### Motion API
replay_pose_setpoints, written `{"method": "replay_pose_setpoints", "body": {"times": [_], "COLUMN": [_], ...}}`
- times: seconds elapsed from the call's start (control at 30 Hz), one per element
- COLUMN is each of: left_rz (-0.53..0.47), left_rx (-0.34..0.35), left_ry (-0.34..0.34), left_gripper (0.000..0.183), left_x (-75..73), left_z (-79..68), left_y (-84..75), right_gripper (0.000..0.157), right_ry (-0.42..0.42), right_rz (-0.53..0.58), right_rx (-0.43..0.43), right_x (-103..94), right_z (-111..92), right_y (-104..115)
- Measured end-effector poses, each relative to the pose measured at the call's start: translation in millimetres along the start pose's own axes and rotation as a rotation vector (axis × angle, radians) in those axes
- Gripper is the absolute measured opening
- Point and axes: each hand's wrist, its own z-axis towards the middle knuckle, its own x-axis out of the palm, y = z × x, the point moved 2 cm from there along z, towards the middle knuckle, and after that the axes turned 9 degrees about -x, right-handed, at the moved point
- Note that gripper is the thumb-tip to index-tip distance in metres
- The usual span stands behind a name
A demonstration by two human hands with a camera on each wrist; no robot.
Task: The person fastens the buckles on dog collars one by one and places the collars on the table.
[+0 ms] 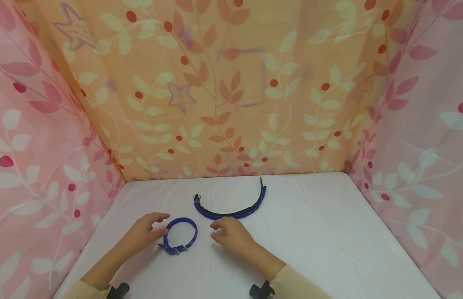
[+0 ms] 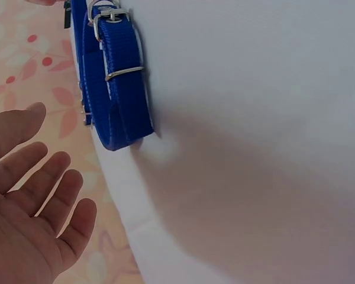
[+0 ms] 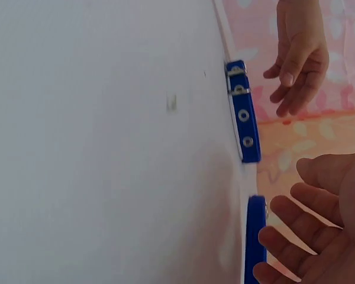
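Blue buckled collar (image 1: 176, 250) appears light, pliable, unlikely to break; best pinched across its band (image 2: 129, 103). Left hand (image 1: 143, 230) and right hand (image 1: 233, 236) grasp nothing, fingers relaxed.

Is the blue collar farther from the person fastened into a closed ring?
No, the farther collar lies in an open curve, its two ends well apart.

A closed collar (image 1: 175, 250) lies front-left of an open collar (image 1: 249, 212).
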Motion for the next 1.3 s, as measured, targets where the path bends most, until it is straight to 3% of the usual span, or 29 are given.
{"method": "replay_pose_setpoints", "body": {"times": [0.13,0.33,0.77,1.07,1.3], "left_rz": [0.005,0.017,0.046,0.048,0.058], "left_rx": [0.014,0.096,0.221,0.168,0.192], "left_ry": [0.003,-0.003,0.006,0.032,0.041], "left_gripper": [0.046,0.044,0.047,0.048,0.047], "left_x": [1.1,5.2,6.2,8.1,12.2], "left_z": [7.6,17.6,41.6,62.7,80.7], "left_y": [-4.6,-14.6,-34.1,-38.7,-39.7], "right_gripper": [0.026,0.025,0.024,0.024,0.026], "right_ry": [-0.013,-0.021,-0.083,-0.113,-0.118], "right_rz": [0.004,0.026,0.0,-0.1,-0.115], "right_rx": [-0.007,0.017,-0.056,-0.084,-0.055], "right_x": [-10.9,-30.0,-70.2,-97.4,-112.0], "right_z": [-4,-13,-19,-34,-40], "right_y": [-9,-21,-44,-74,-93]}}
